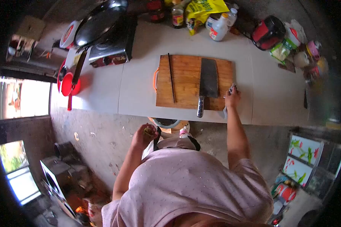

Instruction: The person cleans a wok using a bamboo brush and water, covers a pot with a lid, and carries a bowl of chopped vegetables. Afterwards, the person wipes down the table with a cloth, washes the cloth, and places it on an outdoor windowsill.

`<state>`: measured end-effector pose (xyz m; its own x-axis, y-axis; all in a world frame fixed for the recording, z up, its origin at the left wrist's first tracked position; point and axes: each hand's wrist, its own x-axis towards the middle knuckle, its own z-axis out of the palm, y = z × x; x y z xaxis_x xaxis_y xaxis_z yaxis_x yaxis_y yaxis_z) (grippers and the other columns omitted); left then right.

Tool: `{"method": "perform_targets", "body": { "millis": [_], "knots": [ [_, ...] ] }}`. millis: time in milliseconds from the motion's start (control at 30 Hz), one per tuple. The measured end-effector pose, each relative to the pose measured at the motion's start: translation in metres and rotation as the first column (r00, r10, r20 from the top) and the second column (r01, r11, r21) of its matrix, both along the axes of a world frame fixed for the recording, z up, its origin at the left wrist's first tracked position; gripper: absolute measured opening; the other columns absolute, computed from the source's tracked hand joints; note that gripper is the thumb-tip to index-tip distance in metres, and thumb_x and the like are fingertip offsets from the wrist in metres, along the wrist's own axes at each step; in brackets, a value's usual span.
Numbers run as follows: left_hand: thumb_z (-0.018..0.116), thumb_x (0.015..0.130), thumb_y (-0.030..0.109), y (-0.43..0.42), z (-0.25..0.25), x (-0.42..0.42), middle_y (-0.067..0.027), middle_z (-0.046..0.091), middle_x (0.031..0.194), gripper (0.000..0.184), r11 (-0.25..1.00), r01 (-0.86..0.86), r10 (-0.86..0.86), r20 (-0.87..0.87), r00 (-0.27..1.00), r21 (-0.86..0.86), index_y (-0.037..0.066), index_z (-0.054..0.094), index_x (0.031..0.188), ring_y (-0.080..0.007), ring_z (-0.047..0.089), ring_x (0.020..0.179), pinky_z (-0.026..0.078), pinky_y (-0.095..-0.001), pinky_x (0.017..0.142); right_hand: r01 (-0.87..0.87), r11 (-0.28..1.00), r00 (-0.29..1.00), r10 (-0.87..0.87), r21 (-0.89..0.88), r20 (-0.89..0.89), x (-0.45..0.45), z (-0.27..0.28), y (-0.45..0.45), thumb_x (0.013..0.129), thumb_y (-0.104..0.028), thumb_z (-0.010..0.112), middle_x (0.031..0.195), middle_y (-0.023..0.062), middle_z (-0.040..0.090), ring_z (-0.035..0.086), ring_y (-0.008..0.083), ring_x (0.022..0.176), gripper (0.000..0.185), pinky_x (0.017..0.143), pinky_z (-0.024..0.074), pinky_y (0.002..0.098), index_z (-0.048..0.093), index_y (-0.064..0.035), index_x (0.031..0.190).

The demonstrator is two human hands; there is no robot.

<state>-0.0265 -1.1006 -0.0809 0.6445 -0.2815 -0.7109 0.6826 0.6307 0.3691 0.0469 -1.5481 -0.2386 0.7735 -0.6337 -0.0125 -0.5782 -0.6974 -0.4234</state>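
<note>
A wooden cutting board [189, 81] lies on the table. A cleaver [209, 77] rests on it with its handle over the near edge, and a single thin dark stick [172, 77] lies to the left. At the board's right edge, my right hand [232, 98] is closed on a greyish, cloth-like thing [225, 112], part of it showing below the fingers. My left hand [143, 136] is held low, in front of the table's near edge. Its fingers curl around a small yellow-green thing [149, 131] whose kind I cannot make out.
At the back left, a black wok [102, 22] sits on a stove [111, 51], with a red ladle-like scoop [69, 85] nearby. Bottles [219, 28] and a yellow packet [204, 9] line the back. A red-and-black appliance [268, 33] and jars stand right.
</note>
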Motion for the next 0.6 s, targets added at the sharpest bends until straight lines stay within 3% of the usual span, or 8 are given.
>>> {"method": "perform_targets", "body": {
  "millis": [33, 133, 200, 233, 400, 433, 500, 600],
  "knots": [
    [0.046, 0.084, 0.024, 0.001, -0.002, -0.005, -0.0116, 0.055, 0.075, 0.020, 1.000, 0.002, -0.002, 0.005, 1.000, 0.025, 0.005, 0.051, 0.076, -0.0277, 0.054, 0.069, 0.043, -0.0379, 0.064, -0.041, 0.997, 0.988, 0.032, -0.059, -0.149, 0.002, 0.004, 0.004, 0.079, -0.030, 0.055, 0.122, 0.0169, 0.044, 0.043, 0.0321, 0.109, 0.055, 0.091, 0.0335, 0.0425, 0.039, -0.0089, 0.127],
    [0.044, 0.084, 0.023, 0.009, -0.007, -0.024, -0.0130, 0.055, 0.075, 0.023, 1.000, -0.013, 0.013, -0.036, 0.999, -0.025, 0.003, 0.050, 0.077, -0.0276, 0.055, 0.070, 0.045, -0.0369, 0.066, -0.072, 0.953, 0.997, 0.078, -0.296, 0.008, 0.007, -0.006, 0.017, 0.077, -0.031, 0.054, 0.108, 0.0131, 0.055, 0.051, 0.0321, 0.097, 0.046, 0.088, 0.0362, 0.0435, 0.049, -0.0118, 0.119],
    [0.046, 0.084, 0.023, 0.013, -0.004, -0.042, -0.0129, 0.056, 0.075, 0.024, 0.993, -0.091, 0.091, -0.011, 0.996, -0.077, 0.001, 0.052, 0.078, -0.0259, 0.056, 0.072, 0.047, -0.0347, 0.066, -0.094, 0.991, 0.987, 0.105, -0.093, 0.119, 0.008, -0.006, 0.021, 0.075, -0.032, 0.057, 0.111, 0.0129, 0.055, 0.048, 0.0311, 0.105, 0.050, 0.091, 0.0344, 0.0435, 0.048, -0.0127, 0.120],
    [0.045, 0.084, 0.021, 0.016, 0.001, -0.051, -0.0133, 0.056, 0.075, 0.023, 0.994, -0.078, 0.076, -0.020, 0.997, -0.082, 0.000, 0.052, 0.079, -0.0257, 0.057, 0.071, 0.048, -0.0342, 0.066, -0.115, 0.992, 0.992, 0.118, -0.058, 0.053, 0.001, 0.015, 0.023, 0.072, -0.031, 0.061, 0.114, 0.0113, 0.054, 0.049, 0.0298, 0.107, 0.055, 0.092, 0.0352, 0.0405, 0.046, -0.0144, 0.121],
    [0.043, 0.085, 0.018, 0.064, -0.001, -0.089, -0.0141, 0.055, 0.080, 0.023, 0.980, -0.143, 0.134, -0.071, 0.988, -0.139, -0.003, 0.050, 0.086, -0.0268, 0.058, 0.071, 0.051, -0.0352, 0.071, -0.293, 0.939, 0.954, 0.276, 0.180, 0.115, -0.037, 0.034, -0.003, 0.073, -0.025, 0.057, 0.103, 0.0148, 0.059, 0.059, 0.0290, 0.090, 0.044, 0.078, 0.0458, 0.0370, 0.053, -0.0068, 0.113],
    [0.043, 0.085, 0.019, 0.077, -0.006, -0.097, -0.0135, 0.056, 0.080, 0.023, 0.975, -0.157, 0.153, -0.041, 0.987, -0.158, -0.003, 0.050, 0.086, -0.0254, 0.058, 0.071, 0.051, -0.0343, 0.071, -0.193, 0.973, 0.945, 0.150, -0.128, -0.291, -0.041, 0.093, 0.034, 0.076, -0.021, 0.057, 0.103, 0.0170, 0.058, 0.055, 0.0308, 0.094, 0.039, 0.082, 0.0425, 0.0380, 0.054, -0.0049, 0.111],
    [0.043, 0.085, 0.020, 0.109, 0.000, -0.114, -0.0121, 0.056, 0.079, 0.023, 0.967, -0.205, 0.207, -0.003, 0.978, -0.151, -0.001, 0.051, 0.086, -0.0234, 0.059, 0.071, 0.050, -0.0331, 0.070, -0.168, 0.976, 0.979, 0.182, -0.142, 0.095, -0.065, 0.104, 0.055, 0.078, -0.017, 0.058, 0.109, 0.0174, 0.049, 0.046, 0.0331, 0.101, 0.036, 0.085, 0.0369, 0.0420, 0.051, -0.0020, 0.110],
    [0.043, 0.085, 0.021, 0.163, -0.008, -0.137, -0.0110, 0.058, 0.080, 0.024, 0.958, -0.239, 0.243, 0.009, 0.970, -0.159, -0.001, 0.053, 0.085, -0.0216, 0.059, 0.071, 0.051, -0.0311, 0.069, -0.340, 0.937, 0.885, 0.347, -0.076, 0.312, -0.092, 0.158, 0.170, 0.078, -0.019, 0.060, 0.105, 0.0185, 0.049, 0.045, 0.0331, 0.100, 0.038, 0.085, 0.0370, 0.0417, 0.051, -0.0026, 0.110]
  ]
}}
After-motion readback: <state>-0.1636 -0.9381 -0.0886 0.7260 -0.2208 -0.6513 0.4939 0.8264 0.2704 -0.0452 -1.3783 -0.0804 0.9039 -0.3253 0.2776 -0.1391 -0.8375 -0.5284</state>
